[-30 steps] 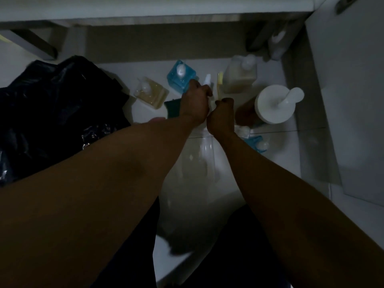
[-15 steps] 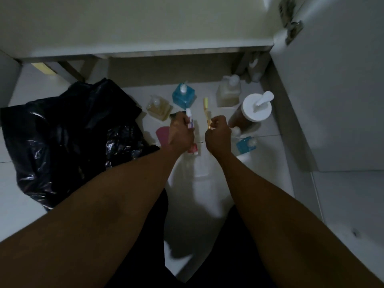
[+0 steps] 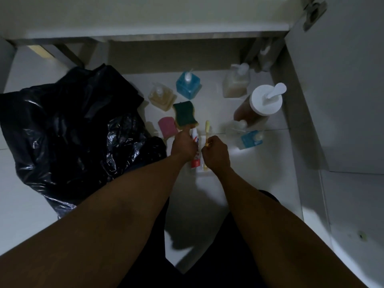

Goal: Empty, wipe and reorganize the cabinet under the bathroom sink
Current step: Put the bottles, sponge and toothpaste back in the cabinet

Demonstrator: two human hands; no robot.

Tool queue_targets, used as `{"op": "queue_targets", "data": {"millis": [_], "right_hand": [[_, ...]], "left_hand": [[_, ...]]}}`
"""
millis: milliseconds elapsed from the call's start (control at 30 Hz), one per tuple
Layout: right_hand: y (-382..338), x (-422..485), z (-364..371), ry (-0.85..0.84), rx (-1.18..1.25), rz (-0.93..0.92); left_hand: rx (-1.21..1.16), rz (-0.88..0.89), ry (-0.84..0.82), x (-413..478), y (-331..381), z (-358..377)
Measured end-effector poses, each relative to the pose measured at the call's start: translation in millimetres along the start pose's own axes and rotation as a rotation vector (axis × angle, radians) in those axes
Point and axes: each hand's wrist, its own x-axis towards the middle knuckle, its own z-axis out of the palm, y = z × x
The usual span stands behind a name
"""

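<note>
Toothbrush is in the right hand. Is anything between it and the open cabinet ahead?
Only floor-standing bottles: the blue pump bottle ahead-left of the toothbrush in the right hand, the pale pump bottle ahead-right, a gap between them. Above them, nothing visible blocks the way to the cabinet ledge.

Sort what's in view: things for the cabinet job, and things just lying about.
Job in hand:
left hand gripping toothpaste
right hand gripping toothbrush
sponge, for wiping
blue bottle, pale bottle, pump bottle on the floor, likely cabinet contents
open cabinet door

Lying about:
black bag, perhaps for rubbish
pink item, unclear what
</note>
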Motion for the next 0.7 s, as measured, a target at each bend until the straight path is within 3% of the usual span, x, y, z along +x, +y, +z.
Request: {"op": "queue_targets", "data": {"millis": [367,700], "right_hand": [[0.1,10.6,4.1,-0.053,-0.281,0.005],[-3.3,8.6,3.6,-0.056,-0.271,0.019]], "left_hand": [[0.478,0.122,0.063,1.0,5.3,3.1],[0.526,0.144,0.127,7.4,2.6,0.4]]}}
